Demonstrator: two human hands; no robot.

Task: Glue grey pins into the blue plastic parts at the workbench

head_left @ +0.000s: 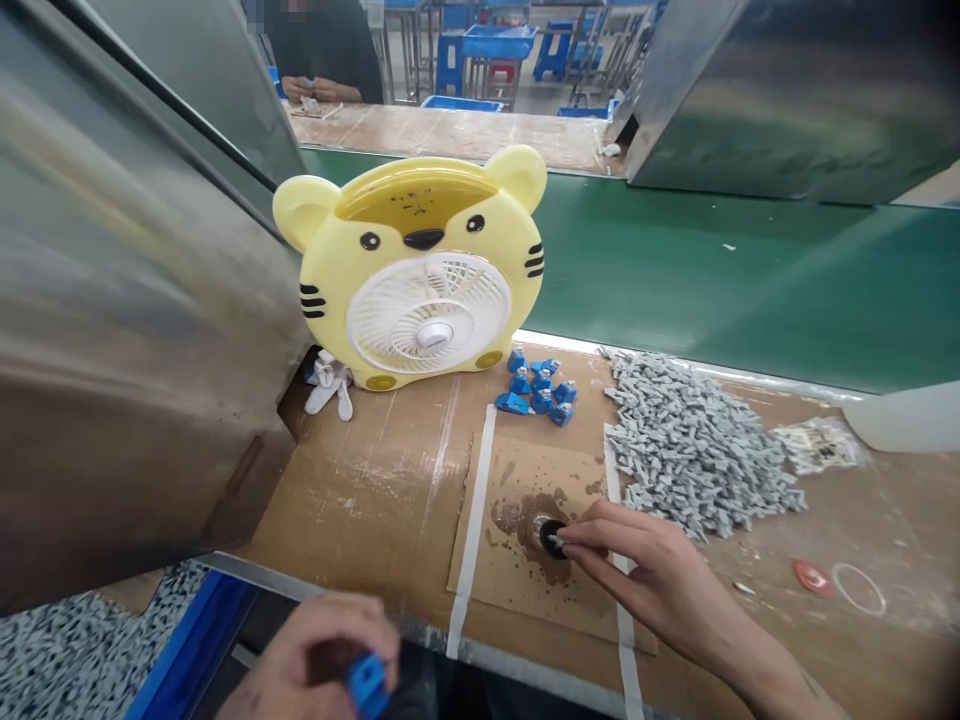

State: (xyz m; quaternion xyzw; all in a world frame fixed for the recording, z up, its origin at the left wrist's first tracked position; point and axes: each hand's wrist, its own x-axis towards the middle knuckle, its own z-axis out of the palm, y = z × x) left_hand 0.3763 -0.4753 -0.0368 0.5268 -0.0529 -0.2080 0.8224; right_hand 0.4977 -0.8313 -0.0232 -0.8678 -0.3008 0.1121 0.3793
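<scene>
My left hand (322,655) is at the lower edge of the view, its fingers wrapped round a blue block (368,684). My right hand (645,565) pinches a small grey piece (558,540) between thumb and fingertips, over a small round black-topped container (550,537). That container stands on a stained cardboard sheet (536,590) held by white tape strips. Several blue blocks (541,390) with small pieces on top stand beyond the sheet. To the right lies a large heap of grey pieces (694,440).
A yellow animal-shaped fan (424,210) stands at the back, white gloves (328,388) beside it. Beyond runs a green belt (750,260). A bag of pale pieces (819,445) and a red disc (814,577) lie right. Metal panels flank the bench; a person sits across.
</scene>
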